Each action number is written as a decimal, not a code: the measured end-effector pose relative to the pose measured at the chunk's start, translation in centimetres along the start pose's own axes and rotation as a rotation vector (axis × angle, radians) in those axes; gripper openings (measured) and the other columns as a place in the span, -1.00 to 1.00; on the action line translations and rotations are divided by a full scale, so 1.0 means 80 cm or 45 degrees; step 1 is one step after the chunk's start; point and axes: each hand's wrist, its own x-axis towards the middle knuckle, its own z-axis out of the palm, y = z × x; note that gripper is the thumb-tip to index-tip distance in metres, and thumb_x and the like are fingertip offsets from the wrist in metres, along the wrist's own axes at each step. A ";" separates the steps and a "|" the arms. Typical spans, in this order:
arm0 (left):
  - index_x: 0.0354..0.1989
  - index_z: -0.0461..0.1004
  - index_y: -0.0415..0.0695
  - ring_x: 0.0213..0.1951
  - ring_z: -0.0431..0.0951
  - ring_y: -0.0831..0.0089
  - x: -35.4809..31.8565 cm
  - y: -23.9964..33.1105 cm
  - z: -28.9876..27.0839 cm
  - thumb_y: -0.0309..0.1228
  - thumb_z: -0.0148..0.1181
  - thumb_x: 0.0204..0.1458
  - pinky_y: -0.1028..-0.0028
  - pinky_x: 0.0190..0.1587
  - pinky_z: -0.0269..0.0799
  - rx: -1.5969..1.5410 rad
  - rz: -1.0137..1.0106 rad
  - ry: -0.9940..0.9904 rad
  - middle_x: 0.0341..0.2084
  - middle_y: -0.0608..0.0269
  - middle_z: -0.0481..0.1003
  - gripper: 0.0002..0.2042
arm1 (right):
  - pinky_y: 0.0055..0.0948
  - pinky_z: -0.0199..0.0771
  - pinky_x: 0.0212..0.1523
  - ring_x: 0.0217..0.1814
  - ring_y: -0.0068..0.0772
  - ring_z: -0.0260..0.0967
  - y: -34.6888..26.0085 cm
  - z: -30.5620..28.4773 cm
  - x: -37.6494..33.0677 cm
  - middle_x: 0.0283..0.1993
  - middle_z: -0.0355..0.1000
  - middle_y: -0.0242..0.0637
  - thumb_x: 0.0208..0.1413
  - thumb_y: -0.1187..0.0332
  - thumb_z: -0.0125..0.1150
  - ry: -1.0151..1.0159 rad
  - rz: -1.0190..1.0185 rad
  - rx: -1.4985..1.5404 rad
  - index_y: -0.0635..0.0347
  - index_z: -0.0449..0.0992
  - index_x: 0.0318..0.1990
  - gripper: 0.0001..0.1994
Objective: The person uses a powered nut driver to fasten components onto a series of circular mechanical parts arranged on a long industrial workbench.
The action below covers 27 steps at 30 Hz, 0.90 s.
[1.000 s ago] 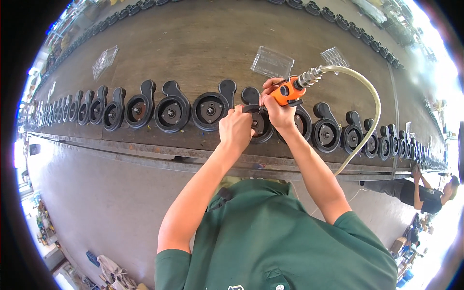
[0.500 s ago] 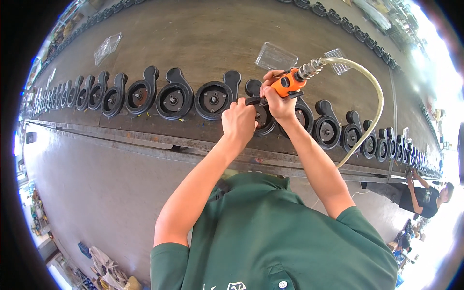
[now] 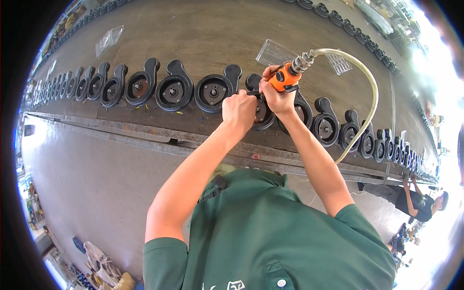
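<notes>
My right hand [image 3: 279, 100] is wrapped round an orange air screwdriver [image 3: 285, 77]. A silver coupling [image 3: 303, 61] joins the tool to a clear, yellowish hose [image 3: 373, 87] that loops down on the right. My left hand [image 3: 238, 110] is closed just left of the tool, its fingertips at the tool's dark front end; what they pinch is hidden. Both hands are over a round black blower-like housing [image 3: 264, 116], which they partly cover. To the left, a similar housing [image 3: 212, 92] shows a dark round plate and a central shaft.
Several like housings line the near edge of a long dark table [image 3: 193, 38], with another row at its far side. Clear plastic trays [image 3: 273, 52] lie behind the near row. Farther right, a person in dark clothes [image 3: 418, 203] works at the same table edge.
The screwdriver and my right hand have shifted slightly left and up. My left hand stays closed beside the tool's front end. The whole view has moved a little.
</notes>
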 end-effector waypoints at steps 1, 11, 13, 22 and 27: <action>-0.33 0.66 -0.05 -0.24 0.67 0.21 -0.001 0.001 0.000 -0.22 0.52 -0.16 0.31 -0.27 0.57 0.008 -0.002 -0.009 -0.21 0.14 0.56 -0.74 | -0.57 0.44 -0.30 -0.38 -0.67 0.38 0.002 -0.001 -0.001 -0.36 0.47 -0.41 -0.07 0.62 0.20 0.003 -0.032 -0.025 0.30 0.44 -0.25 -0.81; -0.32 0.67 -0.03 -0.25 0.68 0.22 -0.007 0.003 -0.006 -0.18 0.50 -0.14 0.33 -0.28 0.58 0.034 -0.005 0.009 -0.27 0.15 0.58 -0.73 | -0.60 0.40 -0.40 -0.44 -0.69 0.37 -0.007 0.003 0.002 -0.44 0.46 -0.46 -0.05 0.63 0.17 -0.019 -0.022 -0.002 0.35 0.51 -0.24 -0.82; -0.33 0.67 -0.04 -0.26 0.69 0.20 -0.008 0.005 -0.005 -0.20 0.52 -0.17 0.32 -0.27 0.58 0.034 0.001 0.064 -0.29 0.13 0.59 -0.73 | -0.60 0.42 -0.43 -0.45 -0.67 0.40 -0.019 0.004 -0.005 -0.43 0.48 -0.40 -0.04 0.65 0.14 0.029 -0.036 0.058 0.37 0.49 -0.20 -0.80; -0.33 0.66 -0.08 -0.25 0.68 0.16 -0.008 0.003 0.002 -0.22 0.54 -0.19 0.29 -0.24 0.58 -0.011 0.009 0.102 -0.30 0.10 0.59 -0.71 | -0.54 0.47 -0.40 -0.48 -0.57 0.40 -0.027 -0.018 -0.060 -0.45 0.43 -0.33 0.01 0.66 0.10 0.068 0.072 0.157 0.36 0.37 -0.14 -0.78; -0.34 0.65 -0.09 -0.24 0.67 0.15 -0.009 0.001 0.003 -0.22 0.53 -0.19 0.27 -0.24 0.57 -0.043 0.002 0.092 -0.31 0.10 0.59 -0.71 | -0.50 0.48 -0.38 -0.47 -0.55 0.40 -0.026 -0.015 -0.068 -0.43 0.42 -0.32 0.04 0.66 0.10 0.051 0.080 0.205 0.33 0.35 -0.12 -0.77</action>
